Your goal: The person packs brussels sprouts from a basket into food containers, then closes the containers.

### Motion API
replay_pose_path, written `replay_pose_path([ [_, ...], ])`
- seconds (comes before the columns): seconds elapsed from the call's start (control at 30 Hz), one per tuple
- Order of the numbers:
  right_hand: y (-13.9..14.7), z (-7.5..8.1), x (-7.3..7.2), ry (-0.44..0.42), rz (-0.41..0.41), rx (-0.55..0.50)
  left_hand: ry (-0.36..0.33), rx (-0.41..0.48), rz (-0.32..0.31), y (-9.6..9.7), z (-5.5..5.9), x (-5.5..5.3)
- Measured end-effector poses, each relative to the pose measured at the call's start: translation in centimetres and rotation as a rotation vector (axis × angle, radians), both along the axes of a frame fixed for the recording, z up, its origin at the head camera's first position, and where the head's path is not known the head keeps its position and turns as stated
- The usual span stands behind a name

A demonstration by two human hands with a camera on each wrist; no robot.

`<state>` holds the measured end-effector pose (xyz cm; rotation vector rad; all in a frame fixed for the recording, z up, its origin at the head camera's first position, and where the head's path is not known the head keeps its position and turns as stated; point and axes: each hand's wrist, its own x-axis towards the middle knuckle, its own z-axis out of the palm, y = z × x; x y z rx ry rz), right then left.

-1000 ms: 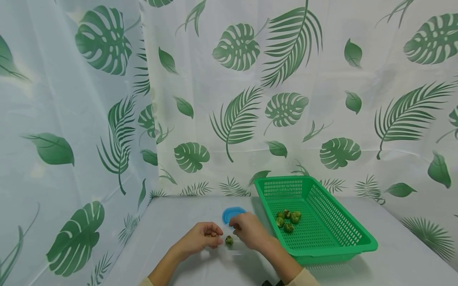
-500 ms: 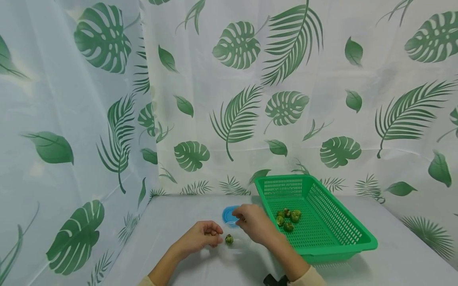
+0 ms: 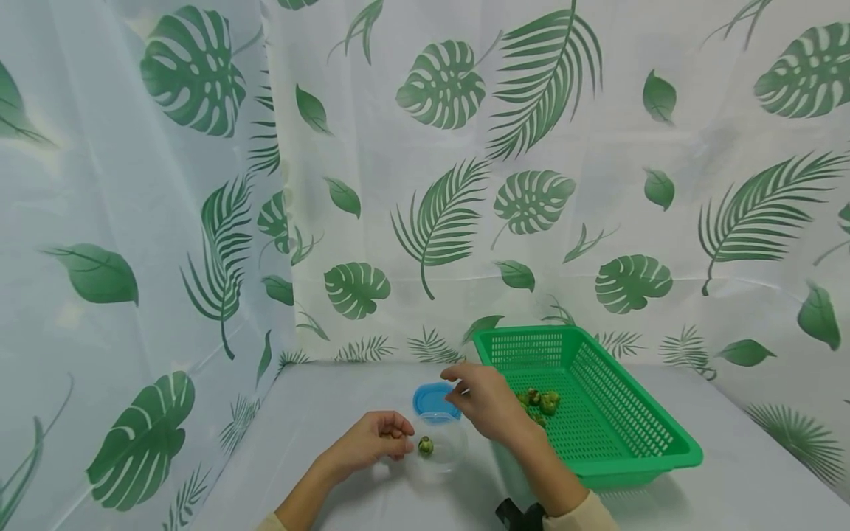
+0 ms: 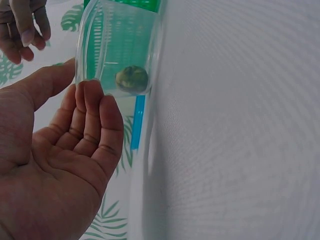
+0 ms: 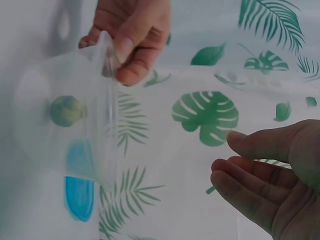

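Clear container [image 4: 122,37] partly beyond the left wrist view's top edge.

Soft, diffuse light fills the head view at moderate brightness. The clear container [image 3: 448,447] nearly melts into the pale surface [image 3: 352,501], marked mostly by faint highlights along its rim. A blurred shadow lies under the green basket [image 3: 637,472] to its right, and another darkens the surface in front of it. Well to its left, the curtain [image 3: 86,206] carries a few pale patches of glare. Both wrist views are dimmer and greyer. In the left one, the left hand [image 4: 62,145] beside the container looks underlit. In the right one, the container appears milky, the round vegetable [image 5: 65,111] inside it soft-edged.
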<state>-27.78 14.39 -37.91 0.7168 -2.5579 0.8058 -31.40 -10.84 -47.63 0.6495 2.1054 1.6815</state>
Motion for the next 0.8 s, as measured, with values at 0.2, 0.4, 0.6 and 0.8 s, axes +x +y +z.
replay_pose_path([
  [0.2, 0.7, 1.3, 0.1, -0.009, 0.047, -0.043, 0.011, -0.004, 0.001, -0.1, 0.2, 0.0],
  [0.4, 1.6, 3.2, 0.5, -0.003, 0.049, -0.045, 0.005, -0.009, 0.009, 0.0, 0.3, 0.2],
  [0.6, 2.6, 4.8, 0.4, 0.022, 0.033, 0.002, 0.001, -0.005, 0.007, 0.0, 0.2, 0.1],
  [0.8, 3.6, 5.7, 0.0, 0.046, 0.018, 0.048, 0.001, -0.013, 0.001, 0.0, 0.1, 0.0],
])
